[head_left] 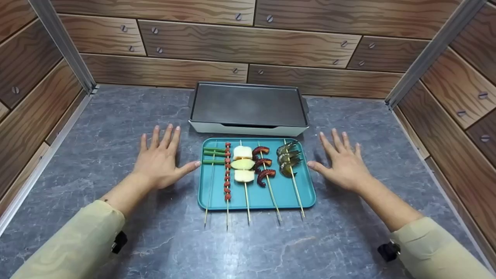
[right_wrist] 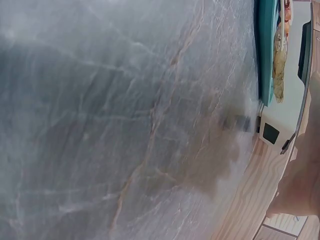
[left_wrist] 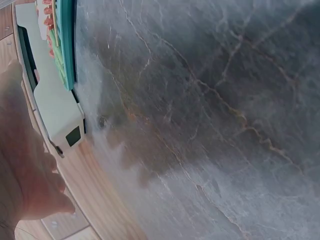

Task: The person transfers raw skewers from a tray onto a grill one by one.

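Note:
A teal tray (head_left: 232, 203) lies mid-table with several skewers laid side by side on it. From left to right they carry green stalks (head_left: 214, 162), small red pieces (head_left: 227, 184), white and pale green slices (head_left: 244, 176), dark red curled pieces that look like octopus tentacles (head_left: 267, 172), and shrimp (head_left: 287, 157). To the left of the tray is my left hand (head_left: 159, 162), its fingers spread straight and its thumb beside the rim. On the opposite side, my right hand (head_left: 343, 166) is spread the same way. Both hold nothing.
Behind the tray stands an electric griddle (head_left: 250, 104) with a flat dark plate and a pale body. Wood-patterned panels (head_left: 248, 42) enclose the grey marbled table (head_left: 155, 240) at the back and both sides. The skewers' bare ends stick out past the tray's near rim.

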`<act>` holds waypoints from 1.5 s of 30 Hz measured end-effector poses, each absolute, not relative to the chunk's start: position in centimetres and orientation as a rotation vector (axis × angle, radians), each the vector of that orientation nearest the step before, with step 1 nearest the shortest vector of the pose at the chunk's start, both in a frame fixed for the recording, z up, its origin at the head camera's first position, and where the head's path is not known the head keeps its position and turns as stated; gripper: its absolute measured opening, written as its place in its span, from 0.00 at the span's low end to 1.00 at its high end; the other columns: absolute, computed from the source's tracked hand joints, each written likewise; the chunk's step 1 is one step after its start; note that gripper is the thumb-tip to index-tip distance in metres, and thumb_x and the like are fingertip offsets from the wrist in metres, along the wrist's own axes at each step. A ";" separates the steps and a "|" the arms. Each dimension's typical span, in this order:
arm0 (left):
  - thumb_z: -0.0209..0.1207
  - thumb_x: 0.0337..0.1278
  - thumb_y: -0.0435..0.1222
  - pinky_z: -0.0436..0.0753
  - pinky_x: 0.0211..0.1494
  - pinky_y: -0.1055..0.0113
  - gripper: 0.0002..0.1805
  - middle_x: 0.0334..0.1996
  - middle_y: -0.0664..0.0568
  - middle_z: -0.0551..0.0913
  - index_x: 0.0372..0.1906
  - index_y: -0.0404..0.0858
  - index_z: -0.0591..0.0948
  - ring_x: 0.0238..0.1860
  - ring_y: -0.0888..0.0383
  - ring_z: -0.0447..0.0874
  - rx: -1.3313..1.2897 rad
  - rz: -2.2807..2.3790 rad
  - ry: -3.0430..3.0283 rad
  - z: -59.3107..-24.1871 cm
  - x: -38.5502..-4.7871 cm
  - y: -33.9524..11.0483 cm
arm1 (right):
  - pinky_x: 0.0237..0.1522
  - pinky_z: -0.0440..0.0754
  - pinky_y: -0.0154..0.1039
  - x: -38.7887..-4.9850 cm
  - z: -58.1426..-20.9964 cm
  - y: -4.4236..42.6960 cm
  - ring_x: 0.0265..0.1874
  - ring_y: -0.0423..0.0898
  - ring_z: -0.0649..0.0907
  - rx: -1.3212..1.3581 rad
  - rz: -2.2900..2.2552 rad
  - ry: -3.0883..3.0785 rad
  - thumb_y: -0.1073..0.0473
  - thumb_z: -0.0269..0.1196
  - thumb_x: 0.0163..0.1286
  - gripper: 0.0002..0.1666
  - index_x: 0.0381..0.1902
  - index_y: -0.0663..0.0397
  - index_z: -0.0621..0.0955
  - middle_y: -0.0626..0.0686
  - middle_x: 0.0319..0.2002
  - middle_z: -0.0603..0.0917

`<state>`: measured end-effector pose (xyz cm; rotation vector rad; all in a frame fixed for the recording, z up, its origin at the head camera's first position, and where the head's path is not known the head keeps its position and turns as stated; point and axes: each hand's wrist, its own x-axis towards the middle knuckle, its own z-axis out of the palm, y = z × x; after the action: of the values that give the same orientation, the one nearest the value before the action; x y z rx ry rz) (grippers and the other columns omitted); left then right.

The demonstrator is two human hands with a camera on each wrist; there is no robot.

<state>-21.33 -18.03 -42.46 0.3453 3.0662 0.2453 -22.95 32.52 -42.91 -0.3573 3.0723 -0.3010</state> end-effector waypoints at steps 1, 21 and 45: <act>0.38 0.63 0.81 0.31 0.81 0.29 0.66 0.86 0.37 0.39 0.87 0.35 0.39 0.84 0.32 0.30 0.348 0.256 3.061 -42.4 -21.3 -18.0 | 0.73 0.31 0.81 -22.9 -42.9 32.5 0.82 0.71 0.38 -0.357 -0.302 3.072 0.19 0.52 0.73 0.62 0.89 0.44 0.45 0.65 0.85 0.38; 0.48 0.67 0.75 0.35 0.84 0.39 0.64 0.86 0.39 0.41 0.86 0.33 0.41 0.85 0.35 0.35 0.563 0.499 2.992 -43.6 -20.2 -17.4 | 0.74 0.34 0.80 -21.8 -42.6 31.8 0.83 0.70 0.39 -0.382 -0.392 3.065 0.22 0.55 0.74 0.60 0.88 0.48 0.48 0.65 0.86 0.41; 0.49 0.72 0.70 0.45 0.85 0.41 0.59 0.85 0.38 0.48 0.85 0.29 0.48 0.84 0.34 0.42 0.775 0.535 2.910 -46.6 -20.2 -16.6 | 0.77 0.34 0.75 -20.2 -42.8 30.3 0.83 0.68 0.39 -0.444 -0.436 3.029 0.26 0.58 0.75 0.59 0.89 0.44 0.46 0.62 0.86 0.40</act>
<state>-20.19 -16.60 -46.64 0.7747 2.9103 0.5350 -20.15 30.35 -42.76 -0.4440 3.0288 -0.4360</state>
